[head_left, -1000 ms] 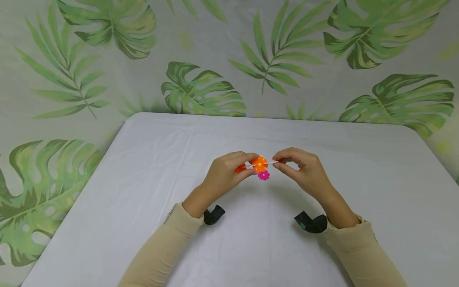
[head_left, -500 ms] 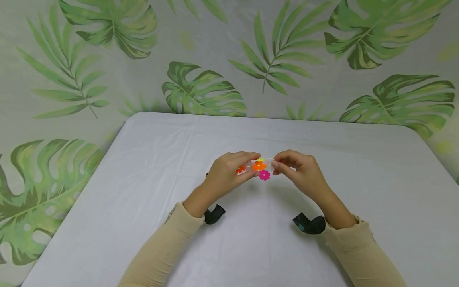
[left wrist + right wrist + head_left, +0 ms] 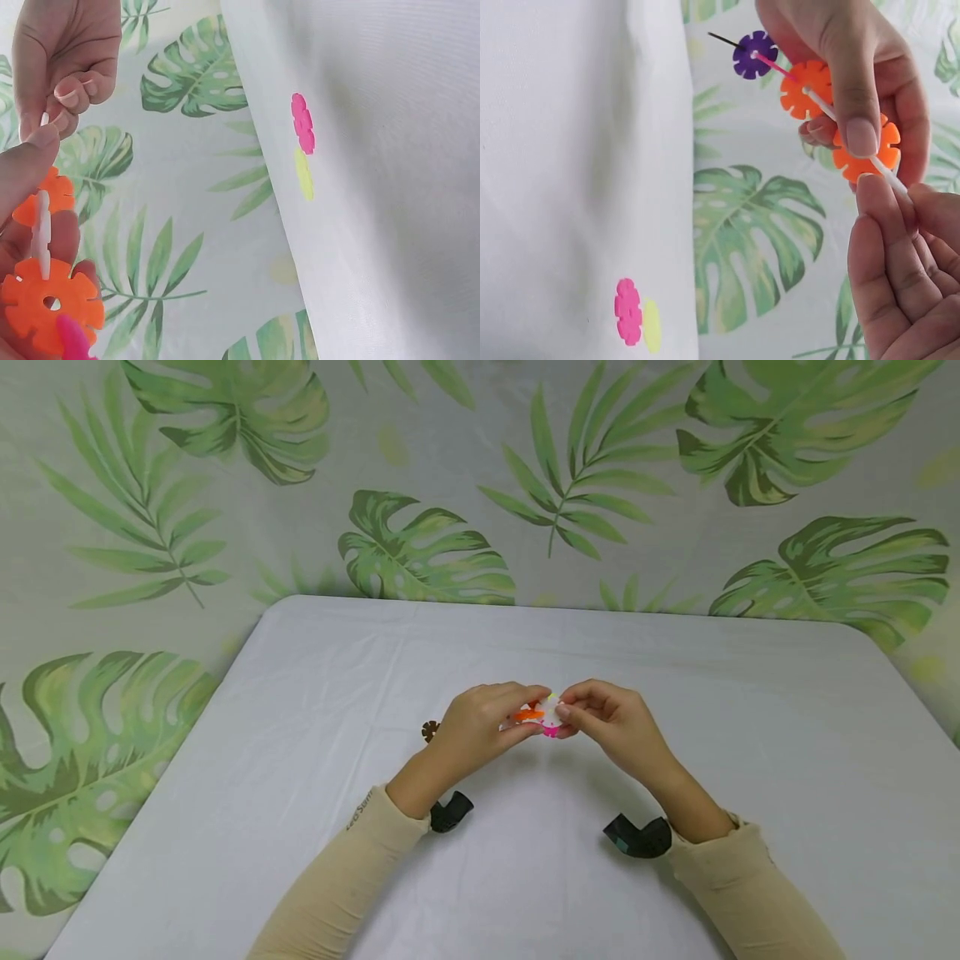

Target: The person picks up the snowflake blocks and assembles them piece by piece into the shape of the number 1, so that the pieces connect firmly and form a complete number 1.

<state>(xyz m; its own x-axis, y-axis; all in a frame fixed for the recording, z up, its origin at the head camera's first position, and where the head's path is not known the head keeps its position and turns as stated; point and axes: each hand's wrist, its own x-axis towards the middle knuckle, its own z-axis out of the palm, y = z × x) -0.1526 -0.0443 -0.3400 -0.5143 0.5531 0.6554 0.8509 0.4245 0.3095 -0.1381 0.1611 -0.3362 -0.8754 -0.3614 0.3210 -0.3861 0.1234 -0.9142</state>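
My left hand (image 3: 480,722) grips a chain of slotted interlocking plastic discs between thumb and fingers. In the right wrist view the chain has a dark disc (image 3: 726,41) edge-on, a purple disc (image 3: 754,55), a pink disc (image 3: 775,66), two orange discs (image 3: 807,90) and white discs. My right hand (image 3: 618,718) pinches the white disc (image 3: 890,178) at the chain's end, which meets the orange disc (image 3: 870,154) under my left thumb. The fingertips of both hands nearly meet. Fingers partly cover the middle of the chain.
A pink disc (image 3: 303,124) and a yellow disc (image 3: 304,174) lie side by side on the white-covered table (image 3: 337,693), below the hands. Leaf-patterned cloth (image 3: 450,443) stands behind the table. A black wrist device (image 3: 637,837) juts inward from the right sleeve.
My right hand has moved left and slightly down, closer to my left hand. The white disc has turned from edge-on to more face-on. A brown disc has come into view beside my left hand.
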